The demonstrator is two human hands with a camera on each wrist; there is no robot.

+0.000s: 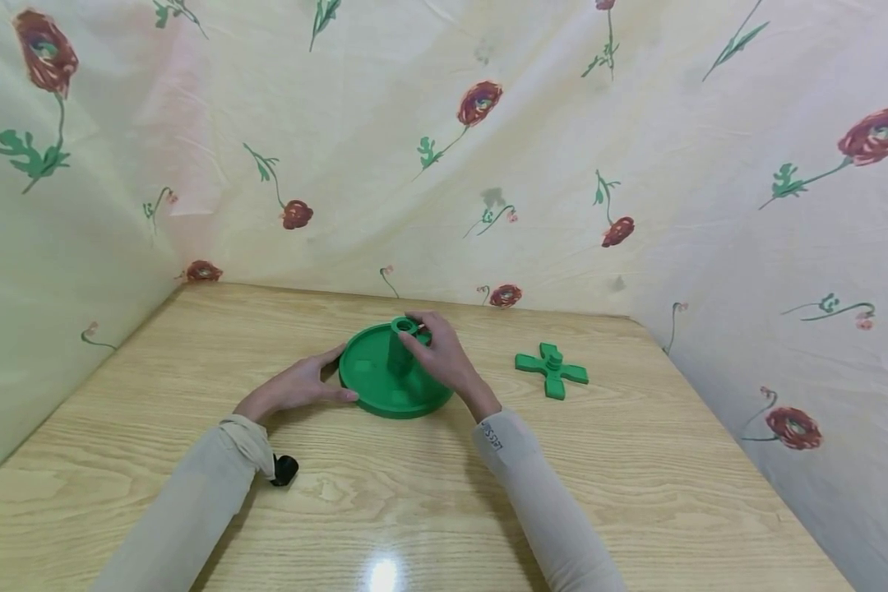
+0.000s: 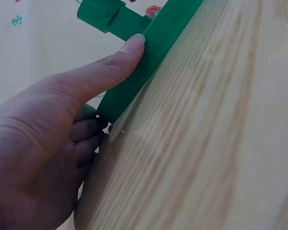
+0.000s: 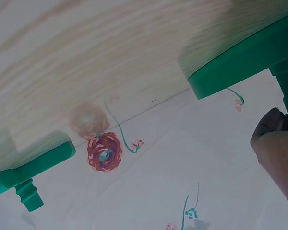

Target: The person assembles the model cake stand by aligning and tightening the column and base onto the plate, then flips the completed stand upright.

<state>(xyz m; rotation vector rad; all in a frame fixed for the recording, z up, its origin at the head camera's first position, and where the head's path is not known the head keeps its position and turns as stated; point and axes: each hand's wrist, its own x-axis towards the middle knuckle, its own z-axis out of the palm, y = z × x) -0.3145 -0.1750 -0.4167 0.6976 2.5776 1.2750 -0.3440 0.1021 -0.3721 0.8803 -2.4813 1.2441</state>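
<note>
A round green base [image 1: 363,386] with a raised rim lies on the wooden table, and a hollow green post [image 1: 399,360] stands upright from its middle. My left hand [image 1: 307,384] holds the base at its left rim; in the left wrist view the thumb presses the side and the other fingers curl at the edge. The post's wider top, marked 35, shows in that view. My right hand [image 1: 446,355] grips the upper post, thumb on the near side and fingers behind. In the right wrist view part of that hand lies outside the picture.
A green cross-shaped piece [image 1: 552,372] with a short ridged peg pointing up lies on the table [image 1: 659,460] to the right of the base. Flowered cloth [image 1: 385,189] hangs along the back and both sides. A small black object [image 1: 284,470] is at the left wrist.
</note>
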